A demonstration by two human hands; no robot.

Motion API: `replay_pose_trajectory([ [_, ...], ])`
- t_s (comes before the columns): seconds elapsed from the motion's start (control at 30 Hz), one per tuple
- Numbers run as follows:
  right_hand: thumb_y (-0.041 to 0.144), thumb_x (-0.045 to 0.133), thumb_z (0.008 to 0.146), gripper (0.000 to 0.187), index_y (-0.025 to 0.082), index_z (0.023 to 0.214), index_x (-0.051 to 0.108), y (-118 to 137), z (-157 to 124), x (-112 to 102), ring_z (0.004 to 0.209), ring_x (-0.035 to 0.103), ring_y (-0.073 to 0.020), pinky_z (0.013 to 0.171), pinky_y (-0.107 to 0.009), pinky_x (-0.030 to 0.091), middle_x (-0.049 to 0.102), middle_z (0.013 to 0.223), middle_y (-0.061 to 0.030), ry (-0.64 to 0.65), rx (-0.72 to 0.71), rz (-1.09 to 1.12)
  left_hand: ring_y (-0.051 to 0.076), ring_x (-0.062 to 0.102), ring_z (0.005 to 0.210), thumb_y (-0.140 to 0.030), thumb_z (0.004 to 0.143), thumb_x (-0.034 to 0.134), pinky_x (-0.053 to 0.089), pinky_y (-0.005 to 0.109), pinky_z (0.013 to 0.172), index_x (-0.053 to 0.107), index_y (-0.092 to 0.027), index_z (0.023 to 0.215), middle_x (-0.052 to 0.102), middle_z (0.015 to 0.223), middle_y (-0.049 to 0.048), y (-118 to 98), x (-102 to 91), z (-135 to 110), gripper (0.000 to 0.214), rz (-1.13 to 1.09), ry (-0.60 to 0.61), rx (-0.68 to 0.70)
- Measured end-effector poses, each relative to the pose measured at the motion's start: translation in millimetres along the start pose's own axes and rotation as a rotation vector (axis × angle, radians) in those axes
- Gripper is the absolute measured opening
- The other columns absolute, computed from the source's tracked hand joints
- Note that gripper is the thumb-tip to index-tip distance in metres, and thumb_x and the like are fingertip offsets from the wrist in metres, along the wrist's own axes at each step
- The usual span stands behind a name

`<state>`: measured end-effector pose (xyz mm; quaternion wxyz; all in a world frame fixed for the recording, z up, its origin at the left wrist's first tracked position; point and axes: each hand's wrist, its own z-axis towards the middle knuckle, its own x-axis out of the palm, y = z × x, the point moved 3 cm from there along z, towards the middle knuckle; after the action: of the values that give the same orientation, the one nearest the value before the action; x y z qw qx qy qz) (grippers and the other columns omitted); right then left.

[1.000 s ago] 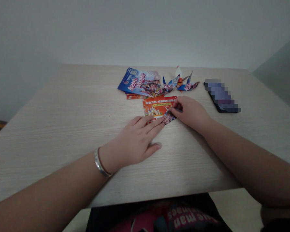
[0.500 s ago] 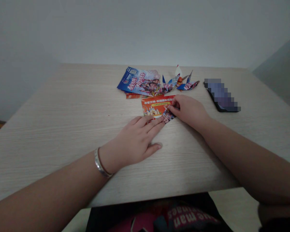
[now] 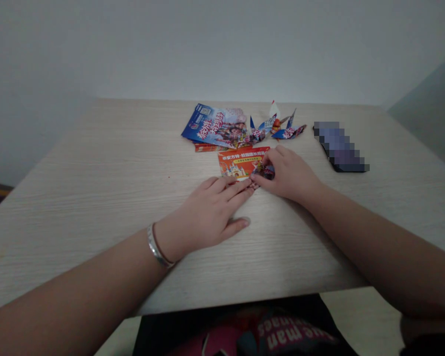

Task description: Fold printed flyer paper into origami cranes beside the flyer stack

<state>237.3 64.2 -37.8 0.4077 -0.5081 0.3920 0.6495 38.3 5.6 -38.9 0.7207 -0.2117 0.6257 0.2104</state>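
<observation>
An orange-red printed flyer (image 3: 233,160) lies on the table with its lower right corner folded over, showing a darker print. My left hand (image 3: 213,212) rests flat, its fingers stretched across the flyer's lower edge and its thumb out on the table. A silver bracelet (image 3: 155,247) circles the left wrist. At the flyer's right side my right hand (image 3: 291,173) is closed, thumb and curled fingers on the folded corner. The thumb tip reaches close to the left fingertips. The far right corner of the paper is hidden under the right hand.
Behind the flyer lies a stack of blue flyers (image 3: 215,126) with orange ones under it. Several folded paper cranes (image 3: 289,132) stand to its right. A dark phone (image 3: 339,148) lies at the right. The wooden table (image 3: 96,163) meets a wall at its far edge.
My right thumb has slid left and down over the folded corner, towards the left fingertips. The left hand stays nearly still on the flyer. The view has shifted slightly.
</observation>
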Motion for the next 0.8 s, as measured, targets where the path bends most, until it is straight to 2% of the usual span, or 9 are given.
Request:
replay_pose_trajectory([
  [0.2, 0.063, 0.063, 0.080, 0.052, 0.016, 0.102, 0.062, 2, -3, -4, 0.103, 0.060, -0.0341, 0.089, -0.045, 0.046, 0.063, 0.110, -0.0171, 0.027, -0.010, -0.030, 0.035, 0.046, 0.135, -0.055, 0.101, 0.038, 0.039, 0.052, 0.110, 0.046, -0.013, 0.148, 0.049, 0.152, 0.0135, 0, 0.2, 0, 0.064, 0.017, 0.020, -0.001],
  [0.37, 0.069, 0.064, 0.076, 0.054, 0.019, 0.096, 0.062, -14, 3, -5, 0.092, 0.062, -0.0307, 0.077, -0.041, 0.046, 0.064, 0.102, -0.0127, 0.084, 0.027, -0.026, 0.035, 0.046, 0.135, -0.055, 0.101, 0.037, 0.040, 0.051, 0.109, 0.043, -0.016, 0.151, 0.049, 0.153, 0.0121, 1, 2.3, -1, 0.064, 0.025, 0.015, -0.001],
  [0.5, 0.065, 0.068, 0.074, 0.047, 0.022, 0.091, 0.062, -39, 8, -4, 0.079, 0.061, -0.0254, 0.064, -0.036, 0.043, 0.066, 0.093, -0.0080, 0.184, 0.137, 0.049, 0.034, 0.046, 0.135, -0.055, 0.101, 0.037, 0.040, 0.051, 0.109, 0.044, -0.016, 0.150, 0.049, 0.153, 0.0114, 1, 1.7, -2, 0.063, 0.022, 0.013, 0.002],
  [0.57, 0.061, 0.071, 0.072, 0.044, 0.022, 0.088, 0.061, -47, 10, -1, 0.074, 0.060, -0.0225, 0.062, -0.034, 0.043, 0.067, 0.090, -0.0067, 0.233, 0.142, 0.135, 0.034, 0.046, 0.135, -0.054, 0.101, 0.037, 0.040, 0.051, 0.109, 0.045, -0.016, 0.150, 0.047, 0.154, 0.0110, 0, 0.4, -2, 0.062, 0.022, 0.017, 0.003],
  [0.8, 0.039, 0.073, 0.074, 0.019, 0.024, 0.080, 0.063, -69, 12, 2, 0.067, 0.062, -0.0185, 0.060, -0.032, 0.046, 0.069, 0.075, -0.0013, 0.268, 0.183, 0.421, 0.034, 0.046, 0.136, -0.054, 0.101, 0.038, 0.040, 0.050, 0.109, 0.043, -0.015, 0.151, 0.042, 0.158, 0.0093, -1, -0.2, -5, 0.063, 0.017, 0.004, 0.028],
])
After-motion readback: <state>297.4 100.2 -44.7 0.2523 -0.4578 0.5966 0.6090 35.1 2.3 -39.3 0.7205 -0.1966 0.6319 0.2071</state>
